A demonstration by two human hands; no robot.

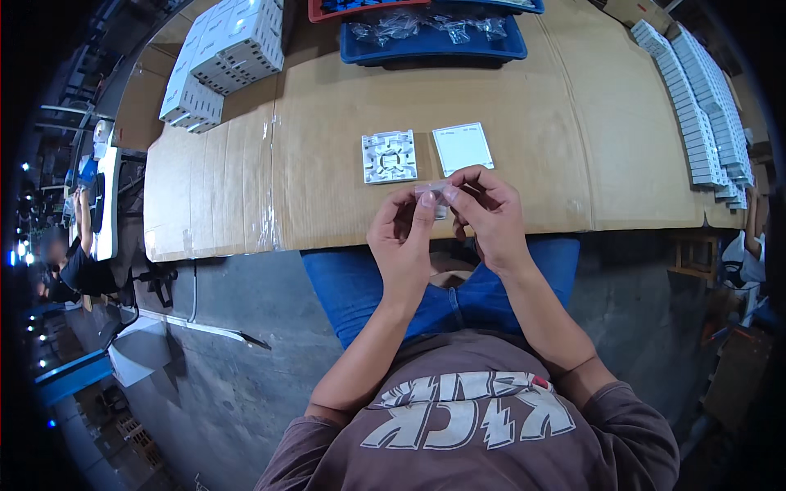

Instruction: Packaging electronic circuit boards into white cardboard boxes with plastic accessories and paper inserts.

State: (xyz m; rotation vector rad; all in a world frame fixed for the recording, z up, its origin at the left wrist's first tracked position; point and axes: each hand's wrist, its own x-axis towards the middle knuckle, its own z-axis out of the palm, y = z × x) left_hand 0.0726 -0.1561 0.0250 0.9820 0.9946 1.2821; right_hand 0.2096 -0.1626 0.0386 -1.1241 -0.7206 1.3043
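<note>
In front of my body, above the table's near edge, my left hand (404, 235) and my right hand (494, 218) meet. Between their thumbs and fingers they pinch a small clear plastic bag (432, 189); its contents are too small to make out. Just beyond my left fingers lies an open white square plastic tray (388, 171) with moulded guides and a round centre. A flat white square cover (463, 150) rests to its right, slightly tilted and apart from it, beyond my right hand.
Cardboard (327, 184) covers the table. Stacked white boxes (237, 53) stand far left, and rows of similar white pieces (692, 106) far right. A blue bin (434, 54) holds clear packets, beside a red bin (368, 15). Another person (78, 258) works at left.
</note>
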